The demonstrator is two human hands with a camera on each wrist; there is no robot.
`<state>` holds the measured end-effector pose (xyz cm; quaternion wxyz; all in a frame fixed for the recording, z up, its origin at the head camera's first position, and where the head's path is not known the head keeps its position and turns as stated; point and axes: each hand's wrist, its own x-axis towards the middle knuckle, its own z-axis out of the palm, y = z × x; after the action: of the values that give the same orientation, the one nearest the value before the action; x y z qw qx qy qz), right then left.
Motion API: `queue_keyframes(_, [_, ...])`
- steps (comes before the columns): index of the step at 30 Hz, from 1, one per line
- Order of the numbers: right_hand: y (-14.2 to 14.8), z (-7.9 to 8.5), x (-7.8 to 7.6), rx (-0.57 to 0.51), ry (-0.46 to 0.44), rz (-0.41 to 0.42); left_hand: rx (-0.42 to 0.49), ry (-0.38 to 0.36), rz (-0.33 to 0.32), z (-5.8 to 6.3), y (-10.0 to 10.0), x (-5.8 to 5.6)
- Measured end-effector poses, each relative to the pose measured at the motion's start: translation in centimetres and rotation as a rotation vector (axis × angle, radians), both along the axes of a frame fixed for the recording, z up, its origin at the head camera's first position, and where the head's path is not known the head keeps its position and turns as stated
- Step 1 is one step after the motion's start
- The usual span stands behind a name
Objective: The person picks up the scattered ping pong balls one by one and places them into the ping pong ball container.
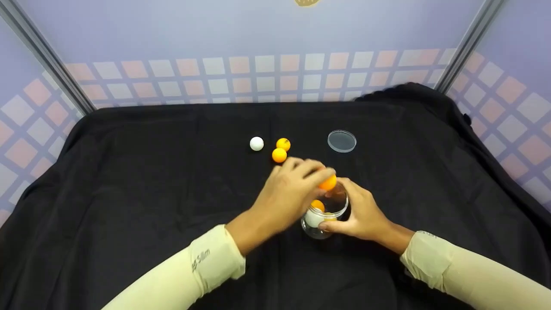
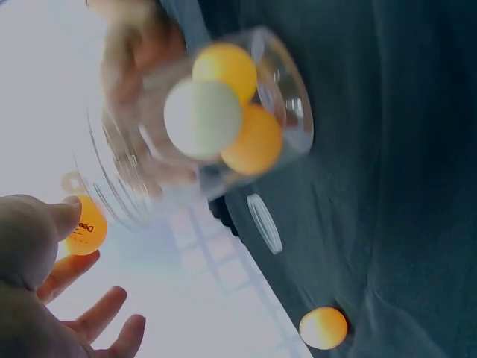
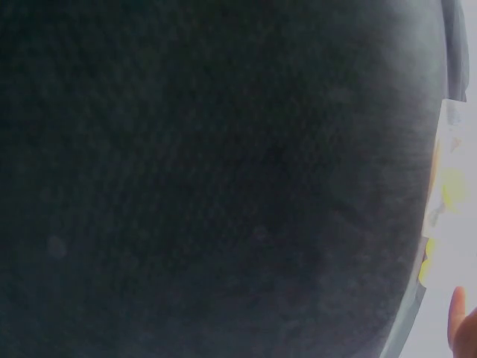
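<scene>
My left hand (image 1: 286,196) pinches an orange table tennis ball (image 1: 329,182) between thumb and fingers, right over the mouth of a clear jar (image 1: 317,234). In the left wrist view this ball (image 2: 87,226) shows dark print, and the other fingers are spread. My right hand (image 1: 363,211) grips the jar from the right side, thumb at the front near the rim. Inside the jar lie a white ball (image 2: 203,118) and two orange balls (image 2: 253,140). Dark cloth fills most of the right wrist view.
Beyond my hands, a white ball (image 1: 257,144) and two orange balls (image 1: 279,155) lie on the black tablecloth (image 1: 150,181). A clear round lid (image 1: 342,141) lies farther right. Tile-patterned panels (image 1: 258,64) enclose the back and sides.
</scene>
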<state>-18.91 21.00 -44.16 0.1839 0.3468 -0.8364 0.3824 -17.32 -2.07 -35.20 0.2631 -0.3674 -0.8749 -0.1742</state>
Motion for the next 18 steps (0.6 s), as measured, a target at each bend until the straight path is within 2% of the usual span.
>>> queue_keyframes(3, [0.0,0.0,0.1,0.023,0.023,-0.024,-0.042,0.037,-0.014,0.0,0.1,1.0])
queue_keyframes(6, [0.0,0.0,0.1,0.026,0.027,-0.021,-0.063,0.042,-0.017,-0.1,0.2,1.5])
queue_keyframes(18, [0.1,0.0,0.1,0.023,0.010,-0.014,-0.072,0.024,-0.028,-1.1,0.2,1.9])
